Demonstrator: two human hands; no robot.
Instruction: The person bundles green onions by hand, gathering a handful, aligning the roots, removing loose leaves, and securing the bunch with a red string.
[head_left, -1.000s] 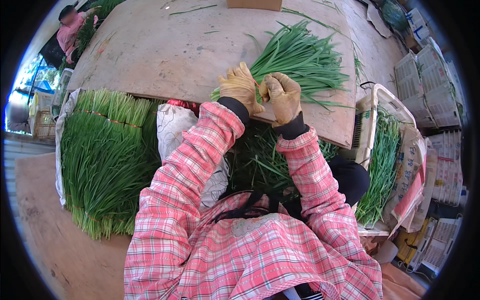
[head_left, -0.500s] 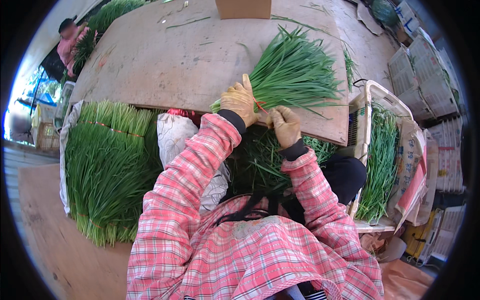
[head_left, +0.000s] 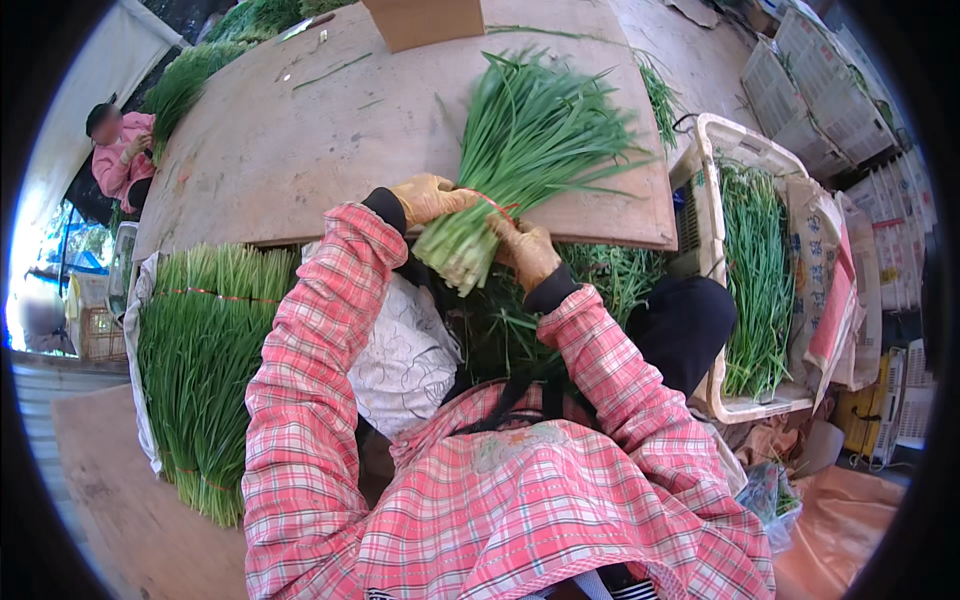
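A bunch of garlic chives (head_left: 545, 130) lies across the near edge of the board table (head_left: 330, 150), leaves pointing away from me and pale cut stems jutting over the edge toward me. A thin red tie (head_left: 493, 204) circles it just above the stem ends. My left hand (head_left: 435, 198), in a yellowish glove, is closed round the bunch from the left, next to the tie. From the right, my gloved right hand (head_left: 528, 250) grips the bunch by the tie's end; some of its fingertips are hidden behind the stems.
Tied chive bunches (head_left: 210, 370) are stacked at my left, beside a white sack (head_left: 405, 340). A cream crate (head_left: 712, 230) of loose greens stands at right, with more crates (head_left: 820, 90) behind. A cardboard box (head_left: 425, 22) sits at the table's far side. A co-worker (head_left: 122, 160) is at far left.
The stem ends have swung toward me and now overhang the table edge. My left hand has shifted left along the bunch; my right hand has moved left onto it. The view has shifted.
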